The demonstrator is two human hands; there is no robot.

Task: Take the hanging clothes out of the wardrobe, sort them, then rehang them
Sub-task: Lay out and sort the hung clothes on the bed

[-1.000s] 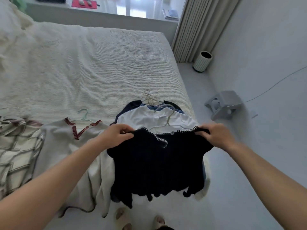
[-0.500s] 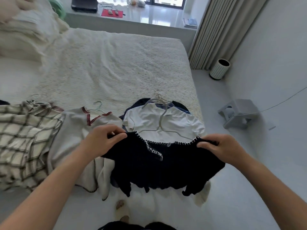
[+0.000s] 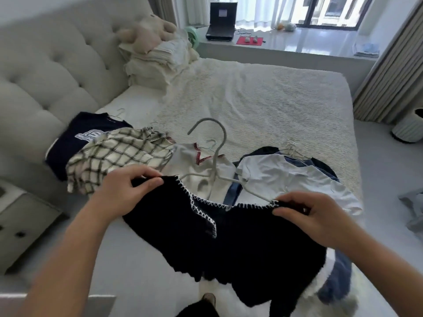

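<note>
I hold up a black knit top (image 3: 240, 243) with white stitched edging over the near edge of the bed (image 3: 263, 101). My left hand (image 3: 128, 191) pinches its left shoulder and my right hand (image 3: 306, 213) pinches its right shoulder. A grey hanger (image 3: 215, 156) sits in the neckline, its hook rising above the top. Behind it on the bed lie a cream top with red stitching (image 3: 201, 170), a white t-shirt (image 3: 290, 179) over dark blue clothes, a checked shirt (image 3: 119, 156) and a navy printed t-shirt (image 3: 80, 138).
A padded headboard (image 3: 45, 72) stands at the left, with a pile of folded bedding and a plush toy (image 3: 155, 49). A nightstand (image 3: 20, 220) is at the lower left. A white bin (image 3: 409, 126) and curtain (image 3: 389, 76) are at the right. A window ledge holds a laptop (image 3: 222, 21).
The view swung left and up, bringing the headboard and navy t-shirt into sight. Both hands keep their hold on the black top, and the hanger hook now stands above it.
</note>
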